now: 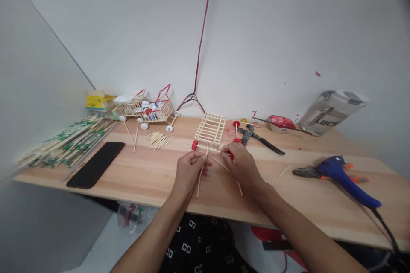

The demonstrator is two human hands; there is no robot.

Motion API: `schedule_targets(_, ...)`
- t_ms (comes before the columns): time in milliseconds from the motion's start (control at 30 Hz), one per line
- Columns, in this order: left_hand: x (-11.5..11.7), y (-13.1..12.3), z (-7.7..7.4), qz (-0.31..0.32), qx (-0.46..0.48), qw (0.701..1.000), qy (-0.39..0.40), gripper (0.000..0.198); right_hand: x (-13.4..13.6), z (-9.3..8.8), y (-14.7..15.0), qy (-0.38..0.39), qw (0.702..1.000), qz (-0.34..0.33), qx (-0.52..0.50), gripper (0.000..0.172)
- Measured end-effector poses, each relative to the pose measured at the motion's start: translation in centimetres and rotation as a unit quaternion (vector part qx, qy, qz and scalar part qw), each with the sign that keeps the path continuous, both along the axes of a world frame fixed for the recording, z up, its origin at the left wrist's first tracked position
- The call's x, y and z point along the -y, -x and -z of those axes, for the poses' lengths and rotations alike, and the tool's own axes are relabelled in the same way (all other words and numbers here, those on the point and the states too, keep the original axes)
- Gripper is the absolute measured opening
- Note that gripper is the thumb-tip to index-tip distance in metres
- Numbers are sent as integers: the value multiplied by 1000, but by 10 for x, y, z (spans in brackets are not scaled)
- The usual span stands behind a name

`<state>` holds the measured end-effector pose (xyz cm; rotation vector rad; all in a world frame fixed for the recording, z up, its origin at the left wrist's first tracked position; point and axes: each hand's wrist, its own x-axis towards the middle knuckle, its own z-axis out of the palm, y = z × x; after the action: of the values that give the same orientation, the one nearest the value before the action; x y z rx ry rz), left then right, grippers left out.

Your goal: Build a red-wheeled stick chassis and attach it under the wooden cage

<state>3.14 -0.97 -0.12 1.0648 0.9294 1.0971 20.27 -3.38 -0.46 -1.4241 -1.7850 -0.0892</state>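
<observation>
My left hand is closed, its fingertips pinching a thin wooden stick that slants toward the table's front edge. My right hand is closed on one end of a stick axle, near a red bottle-cap wheel partly covered by the fingers. At the axle's other end is a red cap wheel. Just behind it lies a ladder-like frame of glued sticks; whether axle and frame touch I cannot tell. Another loose stick lies beneath my right hand.
Small stick carts, a pile of short sticks, wrapped chopsticks and a black phone are on the left. To the right are pliers, a blue glue gun with its cord, a red-stained cup and a tilted container.
</observation>
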Motion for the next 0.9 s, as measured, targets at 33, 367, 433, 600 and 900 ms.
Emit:
schedule_targets(33,0,0,0,0,-1,1000,0,19,0,0,0,1,1000,-1,-1,12)
schedule_targets(367,0,0,0,2,-3,1000,2,20,1,-1,0,8,1000,-1,0,12)
schedule_targets(433,0,0,0,3,-5,1000,-2,19,1,-1,0,8,1000,2,0,11)
schedule_targets(600,-1,0,2,2,-3,1000,-8,18,1,-1,0,2,1000,-1,-5,11)
schedule_targets(900,-1,0,0,0,-9,1000,-10,19,0,-1,-1,3,1000,-1,-5,12)
